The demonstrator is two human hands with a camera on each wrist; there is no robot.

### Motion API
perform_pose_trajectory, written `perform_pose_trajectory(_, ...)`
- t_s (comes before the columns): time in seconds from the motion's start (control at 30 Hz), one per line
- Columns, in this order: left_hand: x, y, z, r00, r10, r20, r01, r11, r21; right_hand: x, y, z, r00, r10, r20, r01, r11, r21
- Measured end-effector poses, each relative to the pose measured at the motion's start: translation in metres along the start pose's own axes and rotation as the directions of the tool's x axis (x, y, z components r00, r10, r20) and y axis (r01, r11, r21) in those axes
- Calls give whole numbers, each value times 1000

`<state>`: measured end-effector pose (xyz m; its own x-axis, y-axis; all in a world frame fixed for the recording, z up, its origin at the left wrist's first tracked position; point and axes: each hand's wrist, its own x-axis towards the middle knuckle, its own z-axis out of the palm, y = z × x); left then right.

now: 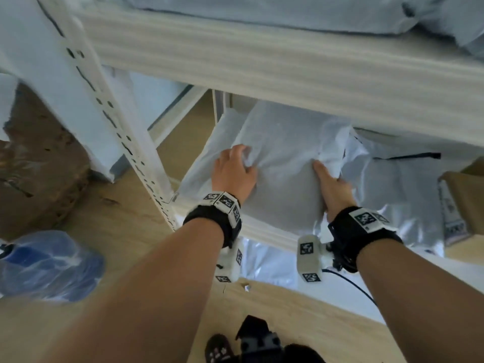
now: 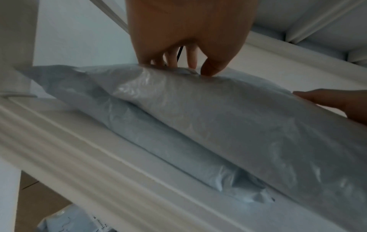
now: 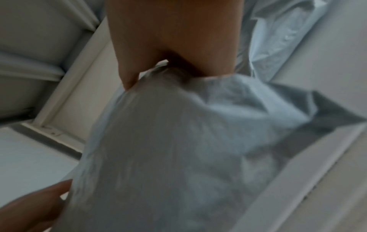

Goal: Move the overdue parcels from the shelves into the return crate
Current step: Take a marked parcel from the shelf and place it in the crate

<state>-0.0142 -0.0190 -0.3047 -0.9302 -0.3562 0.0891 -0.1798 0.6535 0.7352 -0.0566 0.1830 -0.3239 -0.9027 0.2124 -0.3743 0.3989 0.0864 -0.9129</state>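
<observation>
White shelving [image 1: 275, 74] is filling the upper frame. At centre, a grey parcel [image 1: 282, 163] is lying on a second grey parcel [image 2: 158, 141] on the lower shelf. The left hand [image 1: 233, 174] is bunching its left edge with curled fingers [image 2: 191, 58]; the right hand [image 1: 332, 184] is pinching its right edge.

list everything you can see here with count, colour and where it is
top parcel: 1, grey, middle shelf, gripped by both hands
lower parcel: 1, grey, under the top parcel
silver bags: 1 or more, right of the top parcel
box: 1, brown, shelf far right
rack: 1, white, parcels also on its upper shelf
water jug: 1, blue, floor left
brown bundle: 1, floor left
left hand: grips the parcel's left edge
right hand: grips its right edge
</observation>
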Motion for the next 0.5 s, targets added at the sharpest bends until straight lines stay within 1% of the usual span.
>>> perform_pose_trajectory(0.07, -2, -2, 1, 1000, 5, 6, -5, 1000, -15, 1, 4, 0, 1000, 24, 5, -24, 996, 91)
perform_pose_trajectory(0.13, -5, -3, 1, 1000, 6, 12, -6, 1000, -18, 3, 7, -1, 997, 69, 40, -75, 981, 178)
perform_pose_trajectory(0.2, -7, -3, 2, 1000, 2, 24, -1, 1000, -14, -1, 6, -3, 991, 101, 84, -117, 969, 217)
perform_pose_trajectory(0.3, -11, -2, -1, 1000, -7, 17, 7, 1000, -6, -10, 5, -6, 985, 112, 130, -138, 967, 214)
perform_pose_trajectory(0.37, -15, 0, -2, 1000, -18, -3, 18, 1000, 4, -19, 3, -9, 978, 101, 185, -141, 967, 214)
perform_pose_trajectory(0.43, -21, 4, -1, 999, -33, -27, 34, 999, 42, -27, 0, -15, 964, 93, 249, -149, 964, 219)
perform_pose_trajectory(0.5, -30, 13, 0, 998, -18, -54, 23, 996, 90, -35, -1, -25, 951, 95, 296, -162, 964, 213)
